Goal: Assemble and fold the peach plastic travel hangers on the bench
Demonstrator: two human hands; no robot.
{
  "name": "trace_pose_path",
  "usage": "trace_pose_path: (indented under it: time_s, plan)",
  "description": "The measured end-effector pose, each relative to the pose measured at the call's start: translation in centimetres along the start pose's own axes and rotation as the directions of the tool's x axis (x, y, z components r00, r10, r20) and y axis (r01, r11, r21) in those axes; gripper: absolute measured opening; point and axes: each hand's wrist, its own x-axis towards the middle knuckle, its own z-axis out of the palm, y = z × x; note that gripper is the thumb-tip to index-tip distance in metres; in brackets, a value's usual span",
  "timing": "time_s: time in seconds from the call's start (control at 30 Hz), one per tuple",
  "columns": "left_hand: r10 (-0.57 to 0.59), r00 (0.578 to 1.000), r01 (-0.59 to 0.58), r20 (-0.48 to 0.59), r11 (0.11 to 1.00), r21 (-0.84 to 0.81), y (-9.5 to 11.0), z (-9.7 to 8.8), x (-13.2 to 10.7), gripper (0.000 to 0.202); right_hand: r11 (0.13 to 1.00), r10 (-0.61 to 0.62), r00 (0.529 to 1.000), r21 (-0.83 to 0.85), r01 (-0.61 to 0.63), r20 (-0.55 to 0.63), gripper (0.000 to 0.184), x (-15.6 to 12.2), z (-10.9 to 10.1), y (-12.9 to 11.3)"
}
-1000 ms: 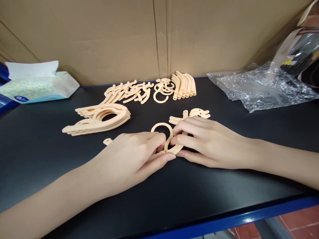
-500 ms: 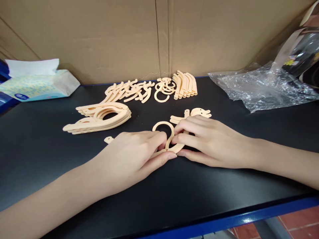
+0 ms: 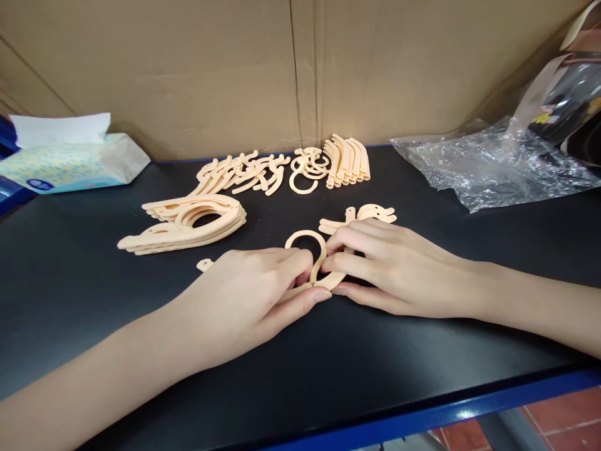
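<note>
My left hand (image 3: 248,294) and my right hand (image 3: 389,266) meet at the middle of the black tabletop (image 3: 94,300). Both are closed on one peach plastic hanger piece with a round hook (image 3: 307,241) that sticks up between the fingertips. The piece's arms lie hidden under my palms; a small tab (image 3: 203,265) shows left of my left hand. Just behind my right hand lies a loose hanger part (image 3: 366,216).
A stack of assembled hangers (image 3: 188,222) lies at the left middle. Rows of hanger arms (image 3: 239,172), loose hooks (image 3: 307,168) and curved pieces (image 3: 348,161) sit by the cardboard wall. A tissue pack (image 3: 66,160) is far left, crumpled clear plastic (image 3: 488,166) far right.
</note>
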Motion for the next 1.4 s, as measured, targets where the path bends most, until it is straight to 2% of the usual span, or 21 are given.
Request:
trace_pose_path:
  time_s: [0.53,1.4]
  plan:
    - [0.035,0.999,-0.035,-0.039,0.999,0.005,-0.23,0.28,-0.09,0.034,1.0,0.005,1.0,-0.003,-0.005,-0.028,0.02,0.1,0.01,-0.01]
    - [-0.008,1.0,0.008,0.025,1.0,0.0,-0.02,0.06,0.0,0.035,1.0,0.015,1.0,0.001,-0.015,-0.022,0.023,0.12,0.05,-0.04]
